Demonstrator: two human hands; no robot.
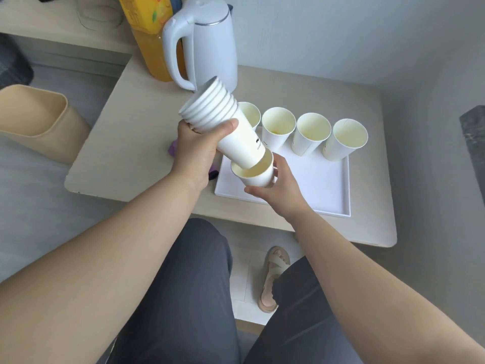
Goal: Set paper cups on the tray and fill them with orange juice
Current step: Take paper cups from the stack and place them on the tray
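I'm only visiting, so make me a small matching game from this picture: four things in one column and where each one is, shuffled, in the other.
Things
1. stack of cups
2. single cup
3. kettle
4. bin

Places
a. beside the table, to its left
b. gripped in the left hand
c. standing at the back of the table
d. gripped in the right hand, over the tray

Pairs: 1-b, 2-d, 3-c, 4-a

On the white tray [315, 190], four upright paper cups [275, 139] line the far edge; a tilted cup stack [223, 119] hangs above.
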